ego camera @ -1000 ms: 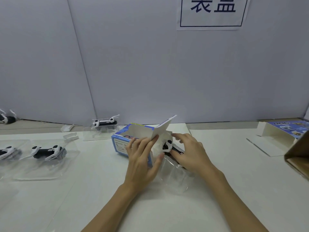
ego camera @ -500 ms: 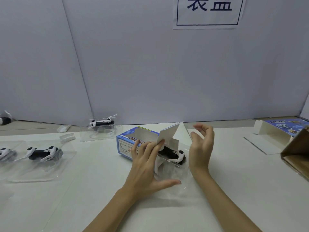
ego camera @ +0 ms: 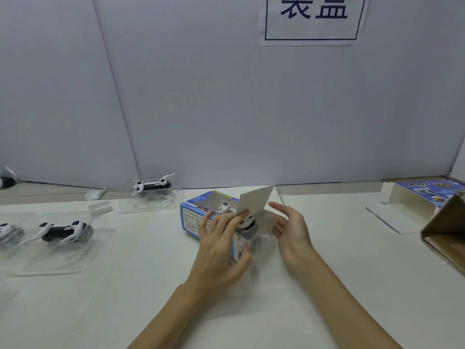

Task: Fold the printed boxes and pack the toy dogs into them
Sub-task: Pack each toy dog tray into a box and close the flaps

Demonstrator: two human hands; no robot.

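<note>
A blue printed box (ego camera: 192, 214) lies on its side at the table's middle, its open end facing me. My left hand (ego camera: 221, 250) grips that end, fingers holding up its white flap (ego camera: 255, 201). A black-and-white toy dog (ego camera: 247, 224) in a clear plastic tray sits partly inside the box mouth. My right hand (ego camera: 289, 227) hovers just right of the tray, fingers spread, holding nothing. More toy dogs in clear trays wait at the left (ego camera: 63, 229) and behind (ego camera: 153, 186).
A flat unfolded printed box (ego camera: 417, 195) lies at the far right, with a brown cardboard carton (ego camera: 445, 227) in front of it. Small clear plastic pieces (ego camera: 97, 200) lie at the back left. A grey partition wall closes the table's far side.
My right hand let go of the toy dog's tray and lifted away, then came back close to its right side. The tray has slid further into the box.
</note>
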